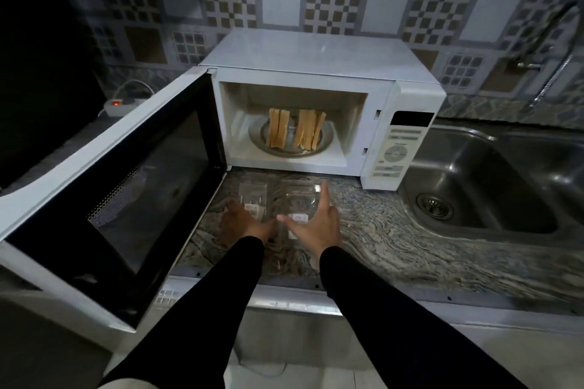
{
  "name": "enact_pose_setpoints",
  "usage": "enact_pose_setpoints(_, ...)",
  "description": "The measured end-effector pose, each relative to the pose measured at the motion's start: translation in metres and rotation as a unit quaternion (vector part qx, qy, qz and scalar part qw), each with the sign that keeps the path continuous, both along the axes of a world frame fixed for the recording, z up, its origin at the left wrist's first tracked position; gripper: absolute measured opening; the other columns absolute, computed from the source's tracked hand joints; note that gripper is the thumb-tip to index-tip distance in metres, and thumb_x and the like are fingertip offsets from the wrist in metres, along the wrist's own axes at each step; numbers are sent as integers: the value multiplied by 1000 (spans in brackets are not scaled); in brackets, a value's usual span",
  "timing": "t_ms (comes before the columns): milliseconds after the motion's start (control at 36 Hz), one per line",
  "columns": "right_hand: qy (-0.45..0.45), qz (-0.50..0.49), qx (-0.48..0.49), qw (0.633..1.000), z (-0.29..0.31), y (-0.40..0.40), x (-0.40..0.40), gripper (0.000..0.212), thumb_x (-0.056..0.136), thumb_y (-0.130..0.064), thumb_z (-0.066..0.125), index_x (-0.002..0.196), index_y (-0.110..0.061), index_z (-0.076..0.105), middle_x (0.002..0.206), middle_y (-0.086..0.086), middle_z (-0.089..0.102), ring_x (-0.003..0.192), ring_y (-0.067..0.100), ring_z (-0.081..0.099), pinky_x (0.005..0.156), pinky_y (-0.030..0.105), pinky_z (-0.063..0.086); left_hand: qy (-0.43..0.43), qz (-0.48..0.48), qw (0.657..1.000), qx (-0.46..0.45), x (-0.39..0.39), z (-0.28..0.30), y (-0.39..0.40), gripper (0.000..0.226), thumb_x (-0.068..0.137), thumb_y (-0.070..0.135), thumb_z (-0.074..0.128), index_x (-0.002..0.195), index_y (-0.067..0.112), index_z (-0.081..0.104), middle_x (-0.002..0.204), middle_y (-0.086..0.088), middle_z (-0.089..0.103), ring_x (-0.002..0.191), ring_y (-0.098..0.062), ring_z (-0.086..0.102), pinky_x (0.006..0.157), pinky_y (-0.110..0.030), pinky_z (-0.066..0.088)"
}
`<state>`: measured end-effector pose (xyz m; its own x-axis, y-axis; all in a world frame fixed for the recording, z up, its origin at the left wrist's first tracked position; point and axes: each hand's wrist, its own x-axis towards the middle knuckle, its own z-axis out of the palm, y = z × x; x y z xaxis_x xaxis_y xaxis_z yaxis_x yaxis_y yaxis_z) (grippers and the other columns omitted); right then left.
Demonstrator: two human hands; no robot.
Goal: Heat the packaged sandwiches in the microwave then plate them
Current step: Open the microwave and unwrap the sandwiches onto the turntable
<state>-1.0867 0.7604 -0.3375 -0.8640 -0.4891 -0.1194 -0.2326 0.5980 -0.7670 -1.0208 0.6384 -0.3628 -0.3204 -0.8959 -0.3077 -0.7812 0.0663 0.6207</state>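
White countertop microwave sits against the patterned tile wall, its black-windowed door swung fully open to the left. Inside, unwrapped tan sandwich halves stand on edge in two clusters on a round metal plate on the cavity floor. Two clear plastic sandwich wrappers with white barcode labels lie flat on the grey marbled stone counter just in front of the oven: left wrapper, right wrapper. Left hand, palm down, fingers spread, rests at the left wrapper's near edge; can't tell if it's gripping. Right hand is over the right wrapper, fingers straight and extended, thumb out, nothing held. Both sleeves black. Stainless steel sink to the right; white power strip with a red light back left.
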Motion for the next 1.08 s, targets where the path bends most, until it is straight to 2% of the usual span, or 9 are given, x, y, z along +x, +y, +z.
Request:
enact_pose_setpoints(111, 44, -29, 45, 998, -6, -11, 14, 120, 69, -56, 76, 150, -39, -10, 137, 18, 41, 123, 33, 46, 94, 42, 45, -1, -11, 1000, -14, 8, -1, -6, 102, 56, 57, 79, 137, 17, 34, 134, -16, 51, 122, -34, 52, 99, -39, 47)
enact_pose_setpoints(306, 40, -99, 94, 990, -6, -21, 26, 104, 78, -57, 65, 151, -31, -5, 130, 21, 44, 116, 37, 50, 92, 41, 47, 43, -16, 999, -5, 26, -2, -7, 102, 56, 55, 77, 141, 23, 32, 128, -14, 55, 117, -33, 55, 97, -36, 49)
enact_pose_setpoints(417, 19, -131, 64, 989, -6, -17, 35, 105, 72, -56, 71, 149, -35, 2, 127, 20, 46, 114, 37, 52, 94, 43, 48, 46, -37, 998, 1, 36, -6, -5, 102, 56, 57, 77, 141, 22, 32, 133, -12, 52, 122, -33, 52, 102, -38, 45)
enact_pose_setpoints(500, -8, -151, 39, 988, -5, -11, 44, 112, 69, -52, 77, 149, -33, 2, 134, 21, 41, 121, 38, 47, 98, 45, 46, 62, -34, 997, 5, 42, 1, -2, 88, 59, 49, 78, 131, 20, 39, 126, -11, 57, 116, -33, 56, 97, -38, 49)
enact_pose_setpoints(611, -4, -178, 11, 984, 4, -3, 55, 114, 71, -48, 78, 151, -35, -2, 138, 19, 36, 124, 38, 44, 99, 48, 44, 92, -31, 995, 13, 47, 18, 3, 84, 59, 43, 80, 129, 18, 40, 120, -10, 61, 108, -32, 61, 90, -38, 53)
enact_pose_setpoints(722, 31, -194, -11, 980, 23, 4, 61, 111, 74, -47, 75, 152, -30, -1, 135, 18, 39, 121, 36, 47, 95, 40, 46, 148, -57, 987, -31, 49, 37, 12, 91, 61, 41, 79, 135, 14, 35, 126, -12, 56, 114, -32, 57, 95, -39, 50)
enact_pose_setpoints(806, 49, -210, -32, 976, 38, 8, 66, 111, 73, -44, 77, 152, -30, 0, 134, 17, 40, 121, 33, 46, 92, 39, 46, 213, -76, 974, -24, 51, 49, 18, 85, 57, 39, 78, 127, 15, 37, 117, -10, 61, 103, -26, 61, 89, -32, 50)
enact_pose_setpoints(861, 59, -219, -46, 973, 45, 11, 71, 112, 72, -43, 79, 151, -33, 1, 134, 17, 40, 121, 33, 46, 93, 42, 47, 242, -86, 966, -11, 55, 59, 22, 78, 65, 27, 79, 129, 10, 39, 113, -10, 63, 97, -24, 63, 83, -28, 51)
enact_pose_setpoints(1083, 129, -246, -77, 957, 78, 17, 83, 108, 73, -39, 76, 152, -32, 2, 129, 17, 44, 118, 33, 47, 98, 42, 45, 243, -90, 957, -127, 65, 99, 26, 88, 65, 38, 78, 136, 11, 35, 130, -17, 45, 120, -34, 45, 101, -36, 40)
